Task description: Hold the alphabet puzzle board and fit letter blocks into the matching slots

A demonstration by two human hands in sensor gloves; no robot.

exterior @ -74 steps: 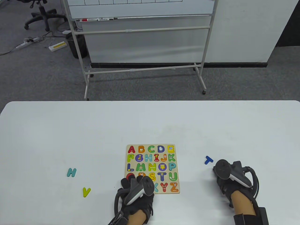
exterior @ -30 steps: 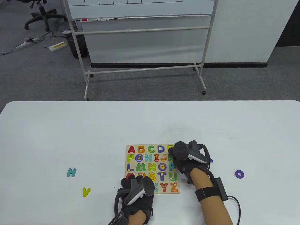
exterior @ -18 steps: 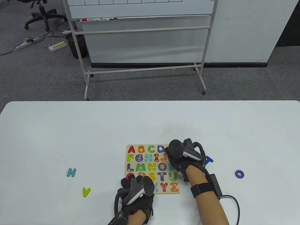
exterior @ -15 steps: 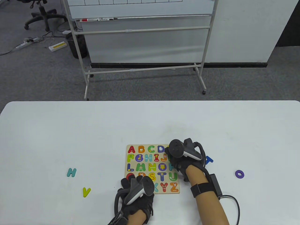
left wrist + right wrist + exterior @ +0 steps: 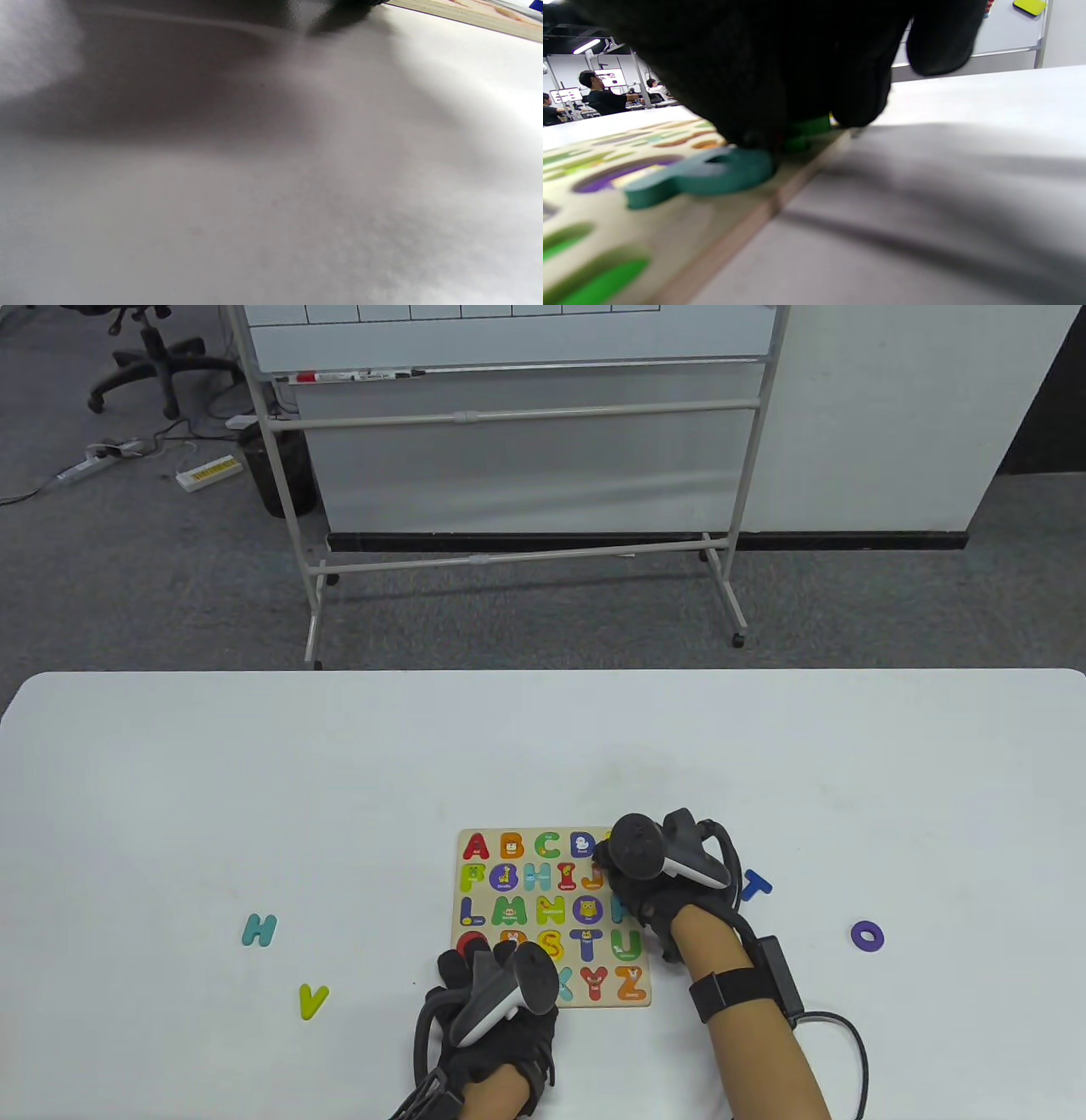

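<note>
Right hand (image 5: 649,891) was down on the board's (image 5: 526,891) right edge, fingers (image 5: 857,97) pressing a green letter (image 5: 806,127) there, grip unclear. Left hand (image 5: 492,993) rested on the board's near-left corner, couldn't tell if open. Loose T (image 5: 755,886), O (image 5: 867,936), H (image 5: 260,930), V (image 5: 312,1000) lay on the table (image 5: 254,780).

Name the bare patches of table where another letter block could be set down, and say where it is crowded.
Bare: the table beyond the puzzle board, and between the H and the board. Crowded: the board's right edge, with the right hand, T and O.
</note>
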